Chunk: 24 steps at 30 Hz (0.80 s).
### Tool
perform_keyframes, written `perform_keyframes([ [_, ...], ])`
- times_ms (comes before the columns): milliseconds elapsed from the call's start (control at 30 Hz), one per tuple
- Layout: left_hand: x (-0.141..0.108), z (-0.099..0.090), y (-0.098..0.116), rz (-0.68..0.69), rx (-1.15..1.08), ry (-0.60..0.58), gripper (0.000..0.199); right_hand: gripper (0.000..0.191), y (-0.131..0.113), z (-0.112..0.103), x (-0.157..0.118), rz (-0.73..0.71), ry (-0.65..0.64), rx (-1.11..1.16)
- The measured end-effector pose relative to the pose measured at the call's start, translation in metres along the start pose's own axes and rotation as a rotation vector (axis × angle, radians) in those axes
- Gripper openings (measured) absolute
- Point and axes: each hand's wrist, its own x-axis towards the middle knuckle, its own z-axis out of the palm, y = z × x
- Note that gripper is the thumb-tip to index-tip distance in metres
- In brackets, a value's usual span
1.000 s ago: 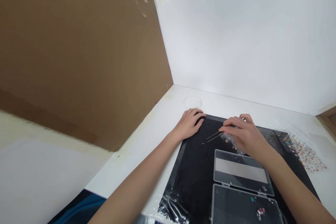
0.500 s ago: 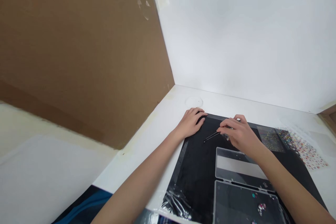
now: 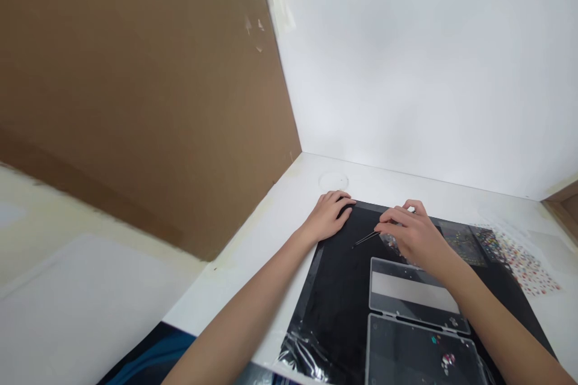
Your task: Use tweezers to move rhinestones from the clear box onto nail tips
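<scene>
"So, what has changed on the head feed you're watching?"

"Mainly the tweezers. A second ago I had their two prongs clearly apart; now they lie together, almost one dark line. From my remote seat that reads as a squeeze, though I can't make out anything pinched at the tip."

"And the hands?"

"I see the right hand with thumb and fingers bunched around the tweezers. The left hand hasn't left the far left corner of the black mat; it's palm down, fingers loosely spread, and I see nothing gripped in it."

"Where do I find those tweezers, and how do they look?"

"Slim and dark, slanting down from the right fingertips toward a bare stretch of mat, left of the unfolded box and beyond it. I can't tell whether the tip touches."

"What's lying around them?"

"What looks like a clear packet of small pieces, partly hidden by the right hand. In the box's near half I get a pinkish cluster and a teal bit. Off right, a sheet of coloured dots lies across the mat's edge."
</scene>
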Motion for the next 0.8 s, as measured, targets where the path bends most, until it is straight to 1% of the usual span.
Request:
perform_keyframes([
  [133,0.000,0.000,0.000,-0.007,-0.008,-0.012,0.031,0.042,0.001,-0.019,0.001,-0.007,-0.042,0.050],
  [267,0.000,0.000,0.000,-0.009,-0.007,-0.008,0.031,0.043,0.005,-0.040,-0.004,0.084,-0.103,0.129],
  [333,0.000,0.001,0.000,-0.003,0.000,-0.004,0.030,0.042,0.008,-0.049,-0.007,0.114,-0.169,0.156],
  [433,0.000,0.001,-0.001,0.004,0.005,0.001,0.030,0.040,0.013,-0.060,-0.011,0.119,-0.318,0.181],
  [633,0.000,0.001,-0.002,0.008,0.003,0.007,0.032,0.045,0.019,-0.066,-0.025,0.260,-0.559,0.315],
  [667,0.000,0.001,-0.002,0.010,0.005,0.011,0.032,0.044,0.019,-0.066,-0.027,0.274,-0.573,0.327],
  [800,0.000,0.001,-0.001,0.014,0.009,0.021,0.032,0.040,0.016,-0.070,-0.027,0.297,-0.564,0.316],
])
